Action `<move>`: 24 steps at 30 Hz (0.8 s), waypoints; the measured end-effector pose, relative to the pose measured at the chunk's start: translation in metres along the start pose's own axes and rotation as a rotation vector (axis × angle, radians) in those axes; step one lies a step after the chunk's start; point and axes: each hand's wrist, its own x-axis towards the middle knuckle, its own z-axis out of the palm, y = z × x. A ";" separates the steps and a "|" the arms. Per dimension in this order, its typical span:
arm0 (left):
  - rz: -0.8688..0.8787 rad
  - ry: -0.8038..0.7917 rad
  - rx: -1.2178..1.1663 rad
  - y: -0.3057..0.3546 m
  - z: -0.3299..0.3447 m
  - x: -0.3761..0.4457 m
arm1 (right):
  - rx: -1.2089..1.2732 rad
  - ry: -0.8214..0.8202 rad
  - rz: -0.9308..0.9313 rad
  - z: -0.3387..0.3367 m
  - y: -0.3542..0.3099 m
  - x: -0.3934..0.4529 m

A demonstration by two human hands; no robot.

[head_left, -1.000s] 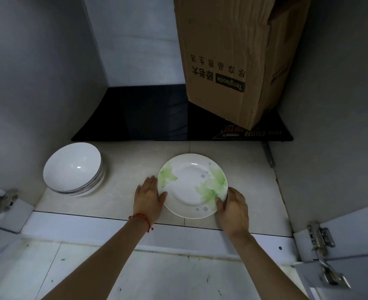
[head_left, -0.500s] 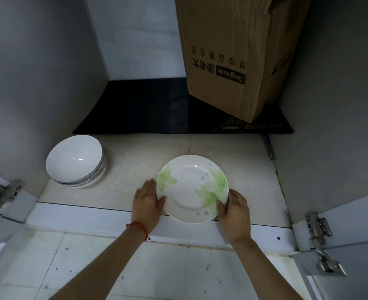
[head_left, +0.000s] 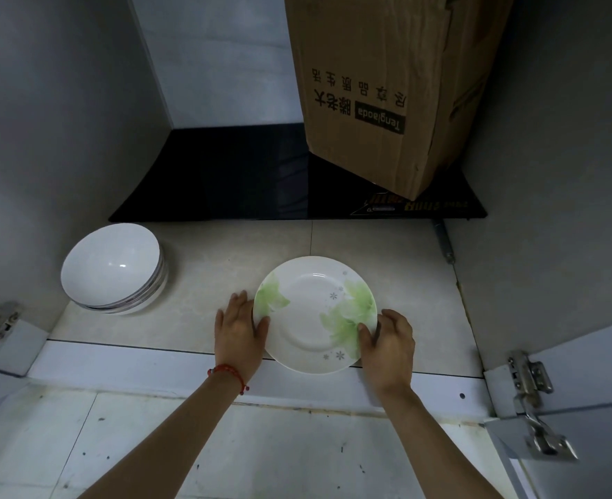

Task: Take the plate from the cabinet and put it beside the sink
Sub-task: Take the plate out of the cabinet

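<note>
A white plate (head_left: 310, 311) with green leaf prints sits low in the open cabinet (head_left: 203, 268), its near edge over the cabinet's front lip. My left hand (head_left: 238, 331) grips its left rim, thumb on top. My right hand (head_left: 387, 342) grips its right rim, thumb on the green print. The plate looks slightly lifted at the front. No sink is in view.
A stack of white bowls (head_left: 112, 270) stands at the cabinet's left. A black induction cooktop (head_left: 247, 178) lies at the back with a tall cardboard box (head_left: 380, 88) on its right part. Door hinges (head_left: 529, 381) stick out at both sides. Below is tiled floor (head_left: 225, 448).
Both hands have drawn the plate toward me, from fully on the cabinet floor to overhanging the front lip. The bowls and box have not moved.
</note>
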 end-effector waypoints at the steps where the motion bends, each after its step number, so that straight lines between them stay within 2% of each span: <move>1: -0.017 0.001 -0.023 0.002 0.000 0.000 | 0.007 0.000 0.007 0.000 -0.001 0.000; 7: -0.080 0.024 -0.163 0.011 0.000 -0.002 | 0.043 -0.005 0.058 0.001 -0.009 0.004; 19: -0.142 0.214 -0.493 0.037 -0.015 -0.017 | 0.209 0.016 0.089 -0.010 -0.010 0.001; 24: -0.157 0.249 -0.502 0.041 -0.018 -0.020 | 0.288 0.050 0.042 -0.016 -0.009 -0.002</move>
